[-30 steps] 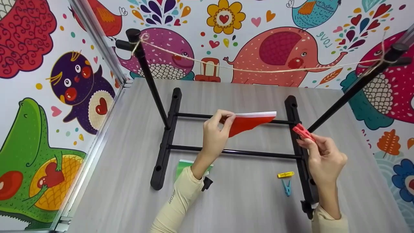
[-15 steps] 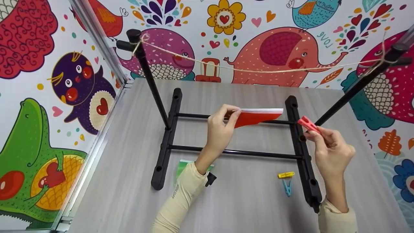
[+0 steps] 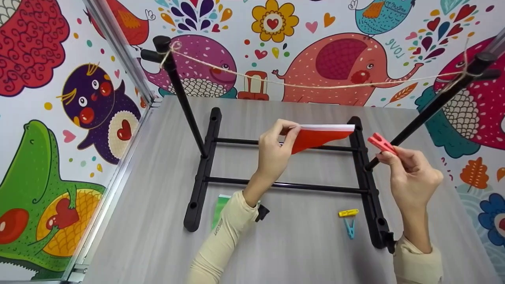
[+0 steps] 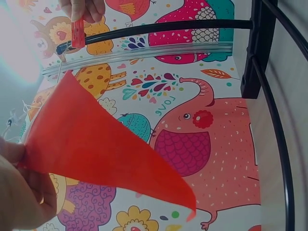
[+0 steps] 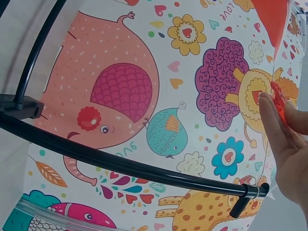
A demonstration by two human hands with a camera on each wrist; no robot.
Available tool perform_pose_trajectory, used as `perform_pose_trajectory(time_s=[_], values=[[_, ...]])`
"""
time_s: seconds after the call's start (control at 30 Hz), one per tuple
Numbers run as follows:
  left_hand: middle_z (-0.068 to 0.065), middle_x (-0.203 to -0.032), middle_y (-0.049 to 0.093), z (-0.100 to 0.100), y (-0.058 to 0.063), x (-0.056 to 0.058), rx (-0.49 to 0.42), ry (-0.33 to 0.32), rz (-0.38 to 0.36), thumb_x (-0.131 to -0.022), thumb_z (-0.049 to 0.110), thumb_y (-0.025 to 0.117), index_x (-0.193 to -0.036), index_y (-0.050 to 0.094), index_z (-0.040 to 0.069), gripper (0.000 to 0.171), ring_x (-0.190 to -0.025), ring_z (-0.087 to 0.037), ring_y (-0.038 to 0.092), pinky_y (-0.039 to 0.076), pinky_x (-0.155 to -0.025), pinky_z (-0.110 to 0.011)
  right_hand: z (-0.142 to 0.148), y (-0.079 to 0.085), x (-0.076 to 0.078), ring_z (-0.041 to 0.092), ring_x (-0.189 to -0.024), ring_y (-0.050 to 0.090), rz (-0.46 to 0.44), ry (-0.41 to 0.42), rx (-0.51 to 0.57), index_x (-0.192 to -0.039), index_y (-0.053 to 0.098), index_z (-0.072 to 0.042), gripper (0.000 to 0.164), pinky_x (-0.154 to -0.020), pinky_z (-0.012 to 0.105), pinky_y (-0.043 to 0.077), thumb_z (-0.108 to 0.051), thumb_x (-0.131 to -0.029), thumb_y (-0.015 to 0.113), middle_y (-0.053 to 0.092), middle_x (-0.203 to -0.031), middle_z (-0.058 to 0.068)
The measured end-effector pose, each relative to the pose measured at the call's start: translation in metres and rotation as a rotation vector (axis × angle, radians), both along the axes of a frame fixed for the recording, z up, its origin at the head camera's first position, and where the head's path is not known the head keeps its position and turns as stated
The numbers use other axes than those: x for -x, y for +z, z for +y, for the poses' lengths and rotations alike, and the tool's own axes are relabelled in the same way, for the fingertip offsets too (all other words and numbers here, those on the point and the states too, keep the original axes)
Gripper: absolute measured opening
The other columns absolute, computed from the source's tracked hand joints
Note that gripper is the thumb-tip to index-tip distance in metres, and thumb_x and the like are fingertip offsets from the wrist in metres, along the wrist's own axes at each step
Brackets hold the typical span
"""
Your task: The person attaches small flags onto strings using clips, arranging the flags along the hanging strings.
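In the head view my left hand (image 3: 276,150) pinches one corner of a red triangular pennant (image 3: 317,140) with a white top edge. The left wrist view shows the pennant (image 4: 103,139) hanging down to a point. My right hand (image 3: 414,177) holds a red clothespin (image 3: 382,142) between thumb and fingers, to the right of the pennant and apart from it. The clothespin (image 5: 280,103) also shows at the right side of the right wrist view. Farther back, a thin string (image 3: 315,86) is tied between two black posts, touching neither hand.
A black stand with a left post (image 3: 183,102), a right post (image 3: 428,114) and crossbars (image 3: 315,187) stands on the grey table (image 3: 300,236). Yellow (image 3: 348,213) and blue (image 3: 350,228) clothespins lie near its right foot. A green piece (image 3: 219,209) lies partly under my left forearm.
Both hands have moved up and to the right in the head view, the left with the pennant and the right with the red clothespin. The stand and string have stayed put.
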State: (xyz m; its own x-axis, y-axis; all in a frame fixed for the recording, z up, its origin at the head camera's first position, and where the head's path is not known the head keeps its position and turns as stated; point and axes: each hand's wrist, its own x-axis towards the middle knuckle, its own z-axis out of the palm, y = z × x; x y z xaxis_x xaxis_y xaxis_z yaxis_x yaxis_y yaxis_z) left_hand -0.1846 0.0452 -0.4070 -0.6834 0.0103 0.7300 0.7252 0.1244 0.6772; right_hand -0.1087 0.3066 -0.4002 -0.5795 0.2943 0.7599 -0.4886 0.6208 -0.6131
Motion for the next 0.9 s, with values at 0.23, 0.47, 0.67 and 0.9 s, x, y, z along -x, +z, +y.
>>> perform_pose_trajectory(time_s=[0.23, 0.47, 0.67, 0.9], values=[[-0.011, -0.09, 0.072, 0.006, 0.008, 0.009, -0.02, 0.025, 0.066, -0.095, 0.001, 0.073, -0.097, 0.07, -0.001, 0.004, -0.082, -0.022, 0.063, 0.053, -0.078, -0.031, 0.003, 0.011, 0.005, -0.006, -0.082, 0.071, -0.006, -0.004, -0.012, -0.097, 0.07, 0.018, 0.021, -0.072, 0.012, 0.052, 0.026, -0.078, 0.074, 0.077, -0.091, 0.013], [-0.011, -0.091, 0.069, 0.013, 0.02, 0.014, -0.044, 0.011, 0.117, -0.095, 0.001, 0.073, -0.097, 0.069, -0.001, 0.004, -0.084, -0.023, 0.06, 0.052, -0.078, -0.03, 0.006, 0.022, 0.006, -0.003, -0.087, 0.072, 0.003, 0.0, 0.014, -0.102, 0.068, 0.019, 0.015, -0.078, 0.015, 0.054, 0.014, -0.089, 0.072, 0.077, -0.099, 0.011], [-0.011, -0.094, 0.067, 0.015, 0.024, 0.016, -0.055, 0.016, 0.121, -0.095, 0.002, 0.073, -0.095, 0.068, -0.001, 0.006, -0.086, -0.021, 0.06, 0.052, -0.078, -0.029, 0.007, 0.028, 0.005, -0.001, -0.088, 0.073, 0.016, 0.022, 0.031, -0.104, 0.065, 0.023, 0.017, -0.079, 0.015, 0.054, 0.025, -0.087, 0.065, 0.076, -0.102, 0.015], [-0.012, -0.095, 0.062, 0.02, 0.03, 0.019, -0.07, 0.006, 0.136, -0.095, 0.001, 0.073, -0.096, 0.068, -0.001, 0.005, -0.084, -0.02, 0.058, 0.051, -0.077, -0.028, 0.01, 0.036, 0.009, -0.001, -0.089, 0.073, 0.003, 0.012, -0.002, -0.104, 0.066, 0.022, 0.016, -0.079, 0.014, 0.054, 0.022, -0.088, 0.066, 0.077, -0.102, 0.015]])
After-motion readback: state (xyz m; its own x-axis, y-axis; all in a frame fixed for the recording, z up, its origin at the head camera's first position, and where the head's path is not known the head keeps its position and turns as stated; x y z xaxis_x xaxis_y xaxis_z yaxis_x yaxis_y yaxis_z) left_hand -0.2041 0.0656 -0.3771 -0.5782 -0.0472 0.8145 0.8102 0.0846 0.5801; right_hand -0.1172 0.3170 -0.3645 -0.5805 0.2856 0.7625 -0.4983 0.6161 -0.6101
